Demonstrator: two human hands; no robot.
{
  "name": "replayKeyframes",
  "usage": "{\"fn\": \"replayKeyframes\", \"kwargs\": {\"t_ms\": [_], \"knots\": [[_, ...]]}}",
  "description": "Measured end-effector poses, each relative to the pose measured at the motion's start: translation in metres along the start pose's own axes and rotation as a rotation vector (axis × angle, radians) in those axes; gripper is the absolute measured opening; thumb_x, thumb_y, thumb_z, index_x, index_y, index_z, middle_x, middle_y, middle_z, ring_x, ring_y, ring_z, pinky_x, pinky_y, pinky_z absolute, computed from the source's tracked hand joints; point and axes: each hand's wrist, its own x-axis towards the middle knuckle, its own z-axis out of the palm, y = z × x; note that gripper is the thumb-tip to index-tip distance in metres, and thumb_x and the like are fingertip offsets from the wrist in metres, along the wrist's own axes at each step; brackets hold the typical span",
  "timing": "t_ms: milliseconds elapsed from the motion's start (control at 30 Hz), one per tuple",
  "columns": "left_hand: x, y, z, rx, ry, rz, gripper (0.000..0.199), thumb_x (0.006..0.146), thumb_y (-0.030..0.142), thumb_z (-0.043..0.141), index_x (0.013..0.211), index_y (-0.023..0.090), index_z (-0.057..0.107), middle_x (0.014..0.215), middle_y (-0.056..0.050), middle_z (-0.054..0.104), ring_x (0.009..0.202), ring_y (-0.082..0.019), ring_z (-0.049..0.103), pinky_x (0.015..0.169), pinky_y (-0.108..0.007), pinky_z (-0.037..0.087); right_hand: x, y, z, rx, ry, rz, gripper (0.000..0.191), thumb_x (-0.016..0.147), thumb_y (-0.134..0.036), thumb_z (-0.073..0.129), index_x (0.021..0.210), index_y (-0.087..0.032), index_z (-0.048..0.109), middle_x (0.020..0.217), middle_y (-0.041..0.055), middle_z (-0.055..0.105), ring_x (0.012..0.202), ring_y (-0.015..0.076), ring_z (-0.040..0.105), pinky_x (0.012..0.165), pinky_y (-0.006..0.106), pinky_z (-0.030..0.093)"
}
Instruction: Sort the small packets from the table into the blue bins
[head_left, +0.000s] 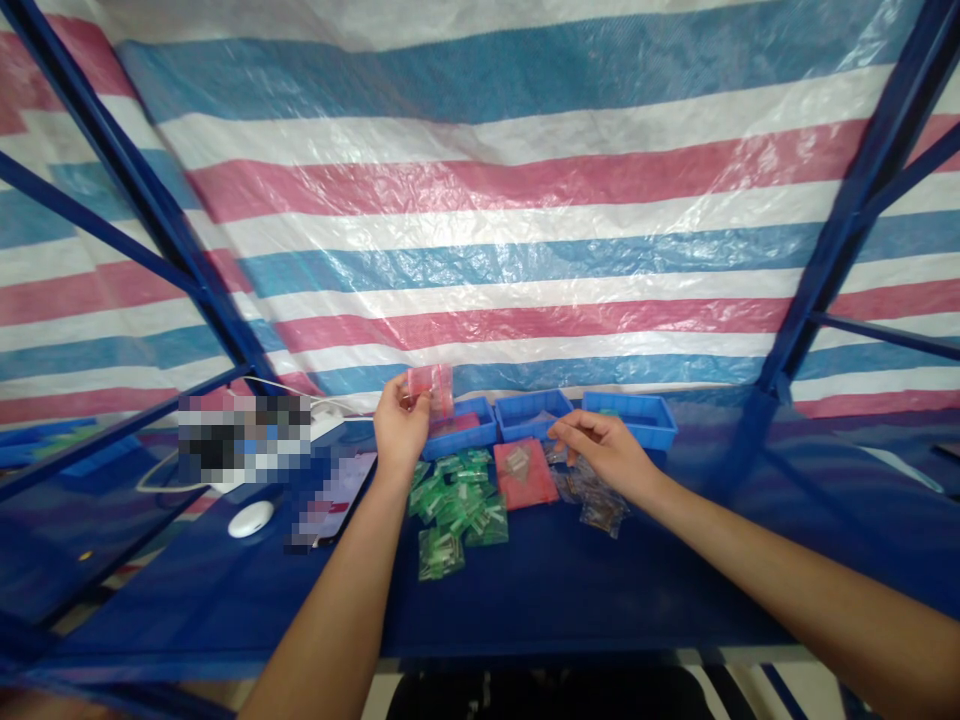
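Left hand (401, 428) pinches red bag (441, 388) at eleven o'clock, seemingly readying it. Right hand's (606, 450) grip: cannot tell; next probably needs both.

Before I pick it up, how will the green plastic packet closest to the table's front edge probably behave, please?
The green plastic packet will probably be floppy, because its film looks thin and see-through. It may feel slippery, since the film shines. It lies flat on the blue table, so tipping or rolling seems unlikely.
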Motion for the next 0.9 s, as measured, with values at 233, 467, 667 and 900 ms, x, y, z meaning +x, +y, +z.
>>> {"fn": "replayKeyframes", "kwargs": {"t_ms": [233, 467, 667, 900], "knots": [[0.000, -0.018, 0.004, -0.028, 0.046, -0.025, 0.076, 0.077, 0.011, 0.066, 0.150, 0.023, 0.045, 0.105, -0.005, 0.067, 0.083, -0.016, 0.067, 0.084, -0.030, 0.058, 0.000, 0.002, 0.002, 0.024, -0.020, 0.006, 0.035, 0.091, -0.053, 0.066, 0.094, -0.019, 0.074, 0.080, 0.0032, 0.072, 0.063, 0.0147, 0.061, 0.060, 0.027, 0.050], [-0.004, -0.015, 0.015, 0.321, -0.107, 0.098, 0.058, 0.079, 0.004, 0.054, 0.135, 0.016, 0.064, 0.132, -0.016, 0.058, 0.131, -0.028, 0.055, 0.119, -0.044, 0.041, 0.000, 0.006, 0.003, 0.017, -0.046, 0.018, 0.034, 0.091, -0.051, 0.066, 0.095, -0.018, 0.073, 0.081, 0.0046, 0.073, 0.065, 0.0152, 0.063, 0.061, 0.027, 0.052], [-0.004, -0.009, 0.015, 0.505, -0.235, 0.146, 0.041, 0.082, 0.016, 0.059, 0.119, 0.011, 0.074, 0.134, -0.017, 0.063, 0.137, -0.030, 0.052, 0.121, -0.041, 0.037, 0.000, 0.007, 0.004, 0.016, -0.052, 0.047, 0.035, 0.090, -0.052, 0.067, 0.093, -0.018, 0.073, 0.081, 0.0048, 0.073, 0.069, 0.0165, 0.065, 0.061, 0.027, 0.052], [-0.005, 0.000, -0.007, 0.596, -0.283, 0.067, 0.031, 0.088, 0.033, 0.059, 0.106, 0.019, 0.080, 0.107, -0.009, 0.079, 0.101, -0.027, 0.073, 0.092, -0.035, 0.055, 0.001, 0.012, 0.003, 0.006, -0.077, 0.044, 0.036, 0.090, -0.053, 0.067, 0.092, -0.018, 0.073, 0.081, 0.0048, 0.072, 0.071, 0.0174, 0.066, 0.062, 0.028, 0.052]]}}
